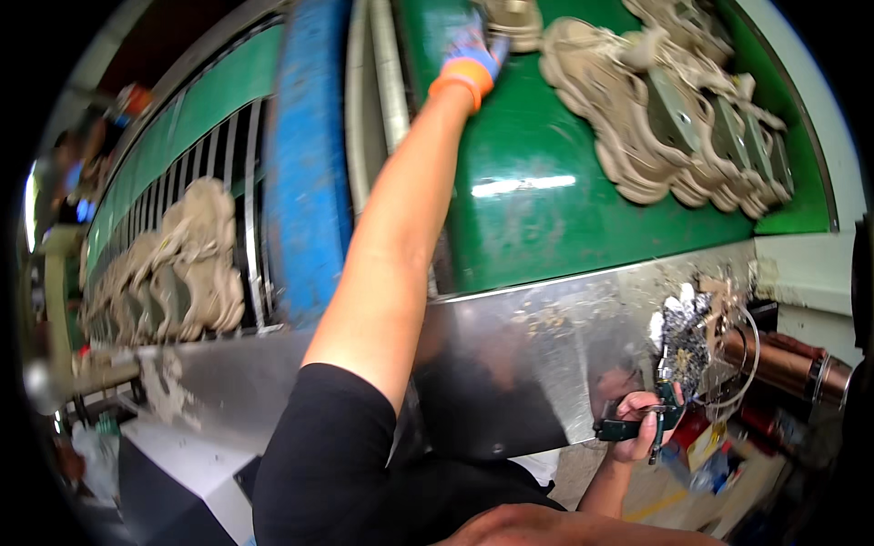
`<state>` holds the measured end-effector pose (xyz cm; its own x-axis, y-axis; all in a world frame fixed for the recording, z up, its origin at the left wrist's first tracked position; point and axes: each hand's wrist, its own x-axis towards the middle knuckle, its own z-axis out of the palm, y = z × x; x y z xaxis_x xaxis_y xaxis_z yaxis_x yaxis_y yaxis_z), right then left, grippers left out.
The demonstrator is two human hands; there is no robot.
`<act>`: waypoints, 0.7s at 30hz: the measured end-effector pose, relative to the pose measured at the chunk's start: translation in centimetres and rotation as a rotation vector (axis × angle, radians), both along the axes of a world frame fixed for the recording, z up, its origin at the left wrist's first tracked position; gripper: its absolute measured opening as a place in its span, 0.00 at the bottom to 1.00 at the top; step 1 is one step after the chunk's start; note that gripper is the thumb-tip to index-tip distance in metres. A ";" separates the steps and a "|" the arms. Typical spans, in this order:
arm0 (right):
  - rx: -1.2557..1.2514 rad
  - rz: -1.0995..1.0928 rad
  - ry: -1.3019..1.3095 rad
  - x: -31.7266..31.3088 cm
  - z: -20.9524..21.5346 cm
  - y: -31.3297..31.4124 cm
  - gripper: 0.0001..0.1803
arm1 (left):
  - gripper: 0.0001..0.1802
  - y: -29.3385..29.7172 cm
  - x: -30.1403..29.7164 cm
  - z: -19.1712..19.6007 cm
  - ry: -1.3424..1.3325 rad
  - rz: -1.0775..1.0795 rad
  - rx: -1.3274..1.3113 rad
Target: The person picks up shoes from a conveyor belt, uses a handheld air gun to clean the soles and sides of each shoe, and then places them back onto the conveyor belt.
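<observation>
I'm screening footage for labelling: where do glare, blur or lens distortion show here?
Head view: bright glare streaks the green surface; the gloved left hand looks slightly smeared; the far-left background is soft; the green side wall curves near the rim, with black corners.

A beige shoe (515,29) with a thick, ridged sole sits on the green surface (519,232), well away from the near edge and closer to the left edge than to the right. Only its near end shows, sole down; the rest is cut off. It lies just beside the left hand (473,56), and whether the two touch cannot be told. A dark green hand tool (672,411) with a slim handle and a metallic front part is held in the right hand (637,426), at the near right part of the metal table (510,364), its front part pointing away from the near edge.
</observation>
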<state>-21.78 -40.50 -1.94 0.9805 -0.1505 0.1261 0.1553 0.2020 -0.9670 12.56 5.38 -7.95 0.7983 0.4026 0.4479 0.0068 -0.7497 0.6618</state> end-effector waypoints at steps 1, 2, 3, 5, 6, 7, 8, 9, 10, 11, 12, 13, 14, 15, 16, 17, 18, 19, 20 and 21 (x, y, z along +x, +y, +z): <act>0.008 -0.007 -0.001 -0.1 0.3 0.2 0.35 | 0.39 -1.8 -4.2 2.6 0.207 -0.135 0.138; 0.015 0.016 0.000 0.0 0.2 0.1 0.35 | 0.39 -2.3 -6.5 3.3 0.448 -0.398 0.549; 0.025 0.058 0.000 0.0 0.3 0.0 0.34 | 0.36 -3.0 -11.0 4.1 0.418 -0.328 0.645; 0.025 0.118 0.022 0.1 0.2 -0.6 0.33 | 0.40 0.3 -18.1 6.2 0.534 -0.532 0.452; 0.024 0.106 0.012 -0.1 0.1 -0.6 0.33 | 0.46 2.0 -21.2 8.6 0.674 -0.596 0.214; 0.030 0.106 0.003 0.0 0.2 -0.4 0.32 | 0.47 4.4 -25.0 9.7 0.722 -0.472 0.234; 0.021 0.107 0.000 0.0 0.2 -0.5 0.31 | 0.48 7.8 -28.7 10.6 0.699 -0.376 0.421; 0.026 0.073 -0.002 0.0 0.1 -0.6 0.32 | 0.48 11.9 -32.1 11.6 0.788 -0.182 0.563; 0.017 0.086 -0.021 0.0 0.2 -0.5 0.32 | 0.47 16.8 -36.4 12.2 0.588 -0.058 0.644; 0.001 0.089 -0.039 0.0 0.4 -0.5 0.31 | 0.46 19.9 -39.8 14.1 0.661 0.161 0.763; 0.010 0.088 -0.035 0.0 0.5 -0.5 0.31 | 0.47 22.9 -43.9 14.7 0.752 0.342 0.714; 0.021 0.082 -0.033 0.0 0.4 -0.7 0.31 | 0.48 23.3 -46.5 15.2 0.885 0.472 0.686; 0.028 0.090 -0.041 0.2 0.0 -0.7 0.31 | 0.47 27.1 -50.0 14.3 0.784 0.486 0.457; 0.069 0.123 -0.043 0.3 0.0 -0.2 0.29 | 0.47 30.1 -52.6 12.7 0.681 0.486 0.229; 0.069 0.125 -0.045 0.3 0.1 -0.3 0.29 | 0.44 30.0 -52.2 11.6 0.646 0.593 0.262; 0.069 0.122 -0.047 0.3 0.1 -0.5 0.28 | 0.42 29.2 -51.7 11.1 0.608 0.695 0.295; 0.054 0.106 -0.062 0.2 0.2 -0.8 0.27 | 0.40 27.5 -50.8 11.4 0.568 0.667 0.294; 0.047 0.102 -0.080 0.3 0.3 -0.7 0.26 | 0.37 25.4 -50.4 12.6 0.525 0.654 0.294; 0.035 0.106 -0.085 0.1 0.5 -1.1 0.26 | 0.35 23.6 -50.2 13.5 0.482 0.641 0.295; 0.036 0.129 -0.098 0.2 0.0 -0.9 0.26 | 0.32 23.2 -52.0 14.2 0.359 0.598 0.364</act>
<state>-21.56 -41.36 -1.96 0.9752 -0.0305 0.2193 0.2196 0.2607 -0.9401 -39.41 28.61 6.23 0.6134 0.6866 0.3902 0.6440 -0.7209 0.2562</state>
